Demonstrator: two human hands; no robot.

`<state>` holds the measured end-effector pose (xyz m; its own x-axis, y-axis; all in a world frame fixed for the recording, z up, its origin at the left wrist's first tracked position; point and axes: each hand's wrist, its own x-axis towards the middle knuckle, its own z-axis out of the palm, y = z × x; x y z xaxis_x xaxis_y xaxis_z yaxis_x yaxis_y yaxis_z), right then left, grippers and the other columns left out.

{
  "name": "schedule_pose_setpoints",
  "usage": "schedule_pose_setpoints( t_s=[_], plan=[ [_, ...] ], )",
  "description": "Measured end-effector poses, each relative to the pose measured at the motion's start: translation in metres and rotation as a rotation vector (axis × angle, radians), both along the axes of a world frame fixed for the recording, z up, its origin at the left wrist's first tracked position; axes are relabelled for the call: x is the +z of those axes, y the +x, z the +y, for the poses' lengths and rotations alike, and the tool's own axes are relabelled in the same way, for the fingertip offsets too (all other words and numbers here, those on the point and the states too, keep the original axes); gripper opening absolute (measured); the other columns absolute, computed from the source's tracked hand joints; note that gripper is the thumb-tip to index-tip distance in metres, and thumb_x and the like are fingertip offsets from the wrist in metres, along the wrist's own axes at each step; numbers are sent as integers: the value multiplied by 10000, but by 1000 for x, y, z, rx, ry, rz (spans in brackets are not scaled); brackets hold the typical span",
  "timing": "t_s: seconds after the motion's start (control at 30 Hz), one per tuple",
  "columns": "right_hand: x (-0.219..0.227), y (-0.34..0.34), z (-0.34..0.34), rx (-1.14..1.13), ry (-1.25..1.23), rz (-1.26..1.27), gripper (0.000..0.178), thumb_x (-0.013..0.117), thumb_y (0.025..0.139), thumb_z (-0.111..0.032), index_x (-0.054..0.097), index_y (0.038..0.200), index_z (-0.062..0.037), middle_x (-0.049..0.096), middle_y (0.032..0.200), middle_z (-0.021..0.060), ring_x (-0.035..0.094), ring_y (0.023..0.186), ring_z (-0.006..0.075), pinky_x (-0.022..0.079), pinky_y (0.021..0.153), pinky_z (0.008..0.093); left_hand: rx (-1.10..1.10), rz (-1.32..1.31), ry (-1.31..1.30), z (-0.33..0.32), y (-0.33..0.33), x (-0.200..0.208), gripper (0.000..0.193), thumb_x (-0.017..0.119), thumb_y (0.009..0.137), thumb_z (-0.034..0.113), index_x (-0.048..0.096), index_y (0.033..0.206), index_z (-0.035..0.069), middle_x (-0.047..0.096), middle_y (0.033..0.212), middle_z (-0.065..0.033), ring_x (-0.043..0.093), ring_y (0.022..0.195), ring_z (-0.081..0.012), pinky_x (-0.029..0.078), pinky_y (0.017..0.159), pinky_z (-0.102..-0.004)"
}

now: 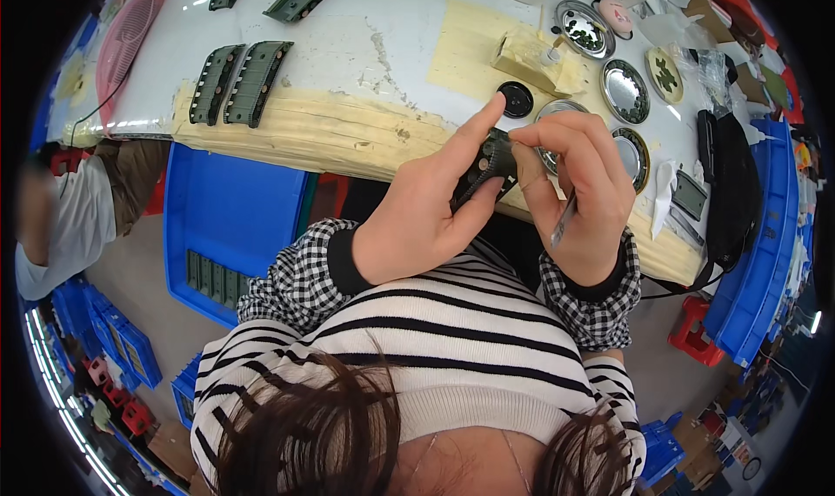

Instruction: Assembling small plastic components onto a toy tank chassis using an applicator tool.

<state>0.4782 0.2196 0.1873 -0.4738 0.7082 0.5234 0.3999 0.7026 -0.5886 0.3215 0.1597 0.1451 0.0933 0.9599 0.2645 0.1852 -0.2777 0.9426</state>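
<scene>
My left hand [409, 213] is closed around a dark green ribbed plastic part [494, 158], held tilted above the table's near edge. Its index finger points up along the part and the thumb presses from below. My right hand [591, 187] meets the part's upper end with thumb and index finger; whether a small piece sits between those fingertips is hidden. A slim silver tool [564, 222], which looks like tweezers, is tucked in the right hand under the curled fingers. Just beyond the hands is a round black dish [515, 100].
Metal dishes [624, 91] of small dark pieces stand at the right, near a yellow taped block [539, 59]. Similar green parts [257, 83] lie at the left. A blue bin [239, 226] stands below the table's left edge. Another person [78, 209] is at far left.
</scene>
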Motion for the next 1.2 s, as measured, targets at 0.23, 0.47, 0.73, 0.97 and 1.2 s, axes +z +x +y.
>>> schedule_pose_setpoints(
  t_s=[0.23,0.47,0.73,0.97,1.2],
  plan=[
    [-9,-4,4,23,142,0,231,720,713,38,631,919,-19,594,871,93,611,623,221,504,515,295,37,140,76,-1,0,0,673,577,827,-17,312,1445,-4,605,799,-204,595,611,-313,483,594,-335],
    [-9,-4,-1,18,157,-34,224,706,735,51,639,939,-12,595,868,100,605,619,217,490,512,302,29,179,-13,-4,-1,7,658,574,832,-57,334,1442,4,630,1017,-183,643,820,-241,494,766,-276],
    [-13,-6,-5,31,109,12,228,687,760,65,646,971,-11,593,878,108,600,621,214,482,511,307,31,200,-14,-5,-1,9,657,570,839,-56,321,1444,2,623,1009,-207,641,792,-265,495,731,-291],
    [-12,1,4,57,32,66,280,672,762,77,657,1024,-19,596,901,82,519,556,146,405,485,242,15,137,-23,0,-4,9,600,564,857,-46,352,1417,-6,634,1023,-176,642,844,-219,492,771,-277],
    [11,19,55,-222,88,-53,295,647,740,64,678,1017,-32,595,846,55,520,604,133,403,537,242,-128,-578,-351,12,-11,14,458,454,969,35,311,1404,43,576,1227,-150,617,893,-139,514,823,-277]
  ],
)
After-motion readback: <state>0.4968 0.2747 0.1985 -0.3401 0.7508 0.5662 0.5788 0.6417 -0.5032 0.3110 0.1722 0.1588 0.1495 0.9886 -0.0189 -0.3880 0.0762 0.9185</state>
